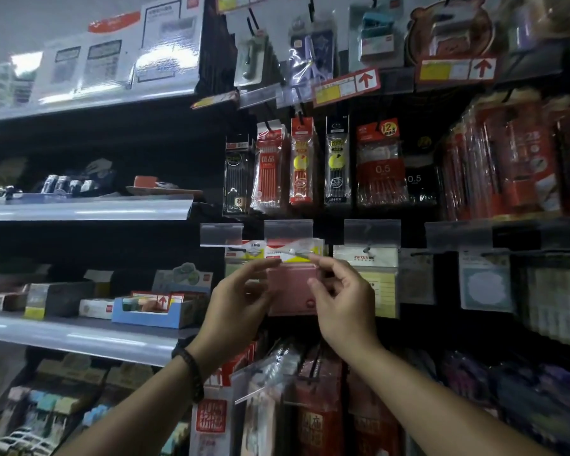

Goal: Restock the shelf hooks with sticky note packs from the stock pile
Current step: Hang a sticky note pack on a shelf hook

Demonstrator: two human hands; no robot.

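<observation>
Head view. Pink sticky note pack [292, 287] was held up at a shelf hook [301, 255], between both hands, front of the pegboard display. Left hand [236, 307] gripped the pack's left edge, fingers [260, 268] narrowly pinched near the top corner. Right hand [341, 304] was at the pack's right side, thumb and index fingers pinched on the clear header flap [297, 250] at the top, right by the hook tip. Whether the header hole was already on the hook could not be told; motion blur there. Dark beaded bracelet [191, 373] sat on the left wrist.

Clear plastic price-tag holder [288, 229] hung just above the pack. Yellow sticky note pack [377, 284] with a white header hung on the next hook to the right, just beside the right hand. Another white note pack [484, 284] hung further right. Pen refill packs [301, 162], red and black, hung in the row above. Red packaged items [316, 406] hung in the row below the hands. Left of the display, grey shelves [86, 209] carried small boxes, including a blue display box [152, 311]. Boxed calculators [171, 41] stood on the top shelf.
</observation>
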